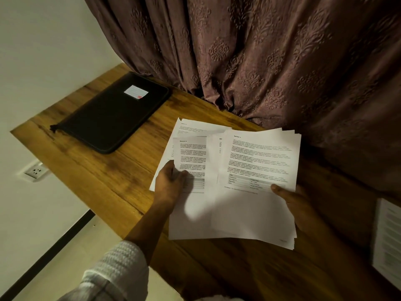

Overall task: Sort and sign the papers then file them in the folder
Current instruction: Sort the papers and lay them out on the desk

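Nearest to the lens a white sleeve point(117, 272) is seen, leading to the left hand point(171, 183), whose fingers are curled on the left sheets point(191, 153) and pinch them. The stack point(256, 170) is held by the right hand point(297, 203), thumb pressed on top, fingers hidden beneath. The closed black folder point(112, 114) lies on the table point(86, 161), beyond and to the left of both grips, well apart, its long axis slanting away. The left hand is judged nearer to it.
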